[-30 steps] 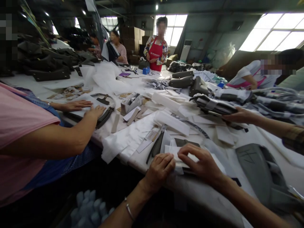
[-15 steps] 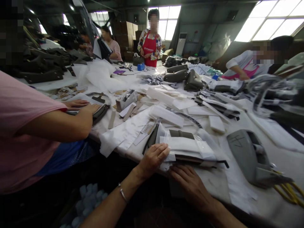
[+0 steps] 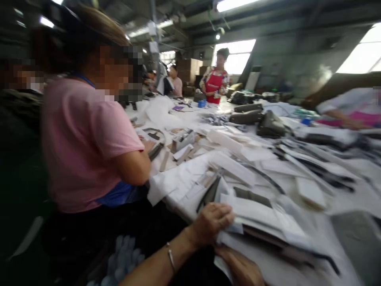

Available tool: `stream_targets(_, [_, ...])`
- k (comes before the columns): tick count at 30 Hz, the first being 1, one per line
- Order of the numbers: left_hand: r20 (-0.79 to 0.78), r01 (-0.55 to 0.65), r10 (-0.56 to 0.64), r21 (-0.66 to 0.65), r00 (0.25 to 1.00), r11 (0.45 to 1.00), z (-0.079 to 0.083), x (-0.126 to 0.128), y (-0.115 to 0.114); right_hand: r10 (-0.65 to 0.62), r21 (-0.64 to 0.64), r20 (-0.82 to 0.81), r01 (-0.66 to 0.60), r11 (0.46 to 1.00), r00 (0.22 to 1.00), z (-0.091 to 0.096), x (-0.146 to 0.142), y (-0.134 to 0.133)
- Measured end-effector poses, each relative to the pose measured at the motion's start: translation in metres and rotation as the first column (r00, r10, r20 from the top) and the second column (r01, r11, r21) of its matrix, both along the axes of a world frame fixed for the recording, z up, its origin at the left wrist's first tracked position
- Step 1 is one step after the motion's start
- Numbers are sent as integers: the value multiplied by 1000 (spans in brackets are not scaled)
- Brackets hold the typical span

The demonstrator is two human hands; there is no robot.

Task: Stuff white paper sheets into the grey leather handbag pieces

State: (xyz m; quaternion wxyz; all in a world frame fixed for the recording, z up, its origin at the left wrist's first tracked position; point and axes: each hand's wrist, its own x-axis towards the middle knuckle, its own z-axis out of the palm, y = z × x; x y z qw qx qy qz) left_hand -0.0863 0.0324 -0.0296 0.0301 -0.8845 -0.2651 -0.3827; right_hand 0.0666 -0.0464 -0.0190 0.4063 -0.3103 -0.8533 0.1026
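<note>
A dark olive handbag (image 3: 253, 197) lies at the table's near edge, partly covered by white paper (image 3: 256, 214). Its long curved handle arches behind it. My left hand (image 3: 212, 223), with a bracelet at the wrist, has its fingers curled over the papered left end of the bag. Below the bag's front edge is my right hand (image 3: 241, 265), blurred, its fingers bent and close together. A pale sheet or flap (image 3: 222, 267) shows beside and under it. What those fingers hold is too blurred to name.
Beside me on the left, a person in a pink top (image 3: 92, 139) leans over the table at another bag (image 3: 156, 151). White packing pieces (image 3: 232, 169) and a white block (image 3: 310, 192) lie behind my bag. A grey object (image 3: 355, 238) sits at right. Co-workers stand across the table.
The view has swung left, so the table and bag sit lower and further right, and the neighbour shows more fully. My right hand's fingers have bent, and a pale sheet shows beneath them.
</note>
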Motion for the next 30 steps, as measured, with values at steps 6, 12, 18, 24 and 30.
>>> stream_targets(6, [99, 70, -73, 28, 992, 997, 13, -23, 11, -52, -257, 74, 69, 964, 996, 22, -13, -8])
stream_targets(12, [90, 56, -66, 107, 994, 993, 9, -28, 20, 74, -175, 392, -5, 985, 917, 63, -9, 23])
stream_targets(18, [143, 36, -53, 123, 988, 992, 12, -10, 10, 11, 8, 293, -14, 1000, 956, 75, 10, 29])
stream_targets(24, [100, 46, -42, -38, 994, 998, 12, -15, 11, 113, -75, 343, -93, 993, 932, 52, 10, 6])
stream_targets(30, [123, 73, -68, -39, 990, 997, 15, -15, 11, 130, -171, 399, -66, 983, 908, 44, 10, 1])
